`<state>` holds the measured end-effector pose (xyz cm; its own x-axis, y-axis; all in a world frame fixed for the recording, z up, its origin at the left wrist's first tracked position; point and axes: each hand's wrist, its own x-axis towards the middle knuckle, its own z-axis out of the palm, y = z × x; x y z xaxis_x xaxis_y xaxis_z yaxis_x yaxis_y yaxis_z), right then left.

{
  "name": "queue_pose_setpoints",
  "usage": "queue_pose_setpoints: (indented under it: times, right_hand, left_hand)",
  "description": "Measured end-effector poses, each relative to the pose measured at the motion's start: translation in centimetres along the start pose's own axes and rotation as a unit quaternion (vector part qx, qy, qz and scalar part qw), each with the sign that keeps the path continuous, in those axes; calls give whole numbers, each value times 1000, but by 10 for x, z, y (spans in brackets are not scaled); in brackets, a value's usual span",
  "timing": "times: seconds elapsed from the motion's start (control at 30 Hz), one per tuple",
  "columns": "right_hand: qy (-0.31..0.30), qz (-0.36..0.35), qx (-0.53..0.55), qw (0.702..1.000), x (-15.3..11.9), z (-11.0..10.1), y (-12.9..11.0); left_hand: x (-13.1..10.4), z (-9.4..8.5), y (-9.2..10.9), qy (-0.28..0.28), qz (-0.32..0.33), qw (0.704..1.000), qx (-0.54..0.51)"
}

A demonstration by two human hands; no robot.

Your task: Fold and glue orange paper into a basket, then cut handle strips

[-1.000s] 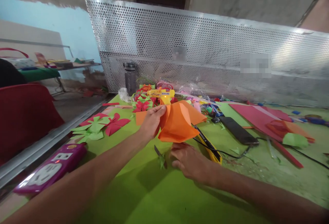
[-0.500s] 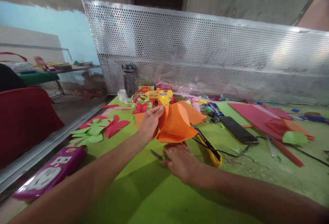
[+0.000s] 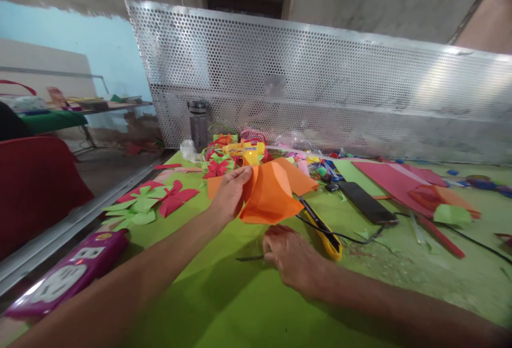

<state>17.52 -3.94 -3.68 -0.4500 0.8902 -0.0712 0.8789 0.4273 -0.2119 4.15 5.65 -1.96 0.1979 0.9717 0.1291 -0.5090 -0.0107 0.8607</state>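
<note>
My left hand (image 3: 229, 194) pinches the left edge of a folded piece of orange paper (image 3: 272, 193), thumb on top, and holds it up above the green table surface. Just below the paper, my right hand (image 3: 294, 256) is closed low over the table. A thin dark pointed blade (image 3: 248, 258) sticks out leftward from its fingers; the handle is hidden in the fist, so I cannot tell the tool's kind. A yellow-and-black box cutter (image 3: 323, 231) lies right of the paper. Behind the paper sits a yellow glue gun (image 3: 250, 152) with an orange light.
Red and green paper flowers (image 3: 144, 204) lie to the left, above a purple power strip (image 3: 68, 273). A black phone (image 3: 368, 202) with a cable and pink paper sheets (image 3: 404, 185) are on the right. A dark bottle (image 3: 198, 127) stands before a perforated metal panel (image 3: 320, 81).
My right hand has moved slightly right and down, away from the paper, and the blade has turned to lie nearly level. My left hand still holds the orange paper.
</note>
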Motion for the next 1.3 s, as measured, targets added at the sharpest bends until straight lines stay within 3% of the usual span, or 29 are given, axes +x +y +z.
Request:
queue_pose_setpoints:
  times: [0.1, 0.17, 0.3, 0.4, 0.53, 0.67, 0.77, 0.87, 0.9, 0.97, 1.0, 1.07, 1.17, 1.3]
  right_hand:
    - [24, 7, 27, 999, -25, -17, 7]
    - [80, 21, 49, 995, -41, -27, 18]
    - [177, 151, -19, 972, -57, -45, 55]
    - [189, 249, -97, 945, -49, -51, 91]
    - [183, 254, -94, 945, -27, -47, 132]
    - [203, 244, -80, 945, -16, -43, 146]
    - [238, 220, -66, 944, -21, -47, 135]
    - [248, 162, -48, 954, -30, -48, 103]
    - [241, 127, -41, 961, -33, -47, 89]
    - [194, -8, -42, 980, -37, -39, 60]
    - [154, -86, -44, 983, -37, -34, 46]
    - [96, -165, -74, 979, -33, -19, 23]
    - [73, -208, -161, 962, -14, 4, 5]
    - [62, -229, -219, 946, 9, 19, 5]
  left_hand:
    - [-1, 1, 2, 14, -10, 1000, -2]
    - [-1, 0, 3, 22, -17, 1000, -2]
    - [0, -2, 3, 24, -35, 999, 6]
    - [0, -4, 4, 25, -47, 998, 17]
    - [0, -3, 4, 38, -53, 997, 30]
    - [1, -4, 2, 30, -59, 997, 36]
    - [2, -6, 1, 26, -58, 997, 39]
    - [3, -7, -1, 24, -54, 998, 37]
    - [4, -7, -2, 24, -51, 998, 35]
    - [5, -7, -3, 26, -44, 998, 32]
    - [6, -8, -4, 29, -39, 998, 30]
    - [7, -8, -5, 36, -29, 999, 25]
    - [6, -7, -6, 42, -17, 999, 21]
    - [3, -5, -4, 28, -14, 999, 16]
